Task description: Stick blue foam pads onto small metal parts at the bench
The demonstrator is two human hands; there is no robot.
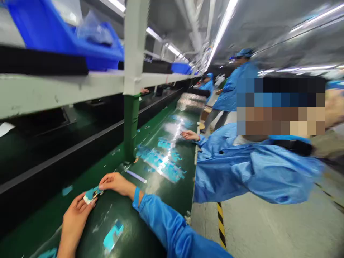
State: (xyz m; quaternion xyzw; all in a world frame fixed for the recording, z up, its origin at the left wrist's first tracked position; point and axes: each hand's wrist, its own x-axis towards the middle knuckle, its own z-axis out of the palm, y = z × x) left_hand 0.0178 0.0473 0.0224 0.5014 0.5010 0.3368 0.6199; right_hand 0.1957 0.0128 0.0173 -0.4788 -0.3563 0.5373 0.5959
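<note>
Together, the left hand (76, 215) and right hand (115, 182) hold a small teal-and-white piece (90, 195), the left's fingers curled under its near end, the right's fingertips pinched tightly on its far end. Right of the left hand, a turquoise film piece (113, 237) lies on the green tabletop (139, 222); just beyond the right hand rests a lavender strip (136, 176).

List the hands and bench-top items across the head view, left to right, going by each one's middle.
Left hand, held teal piece, right hand, thin pale-purple strip, spread of blue pieces, co-worker's hand.
</note>
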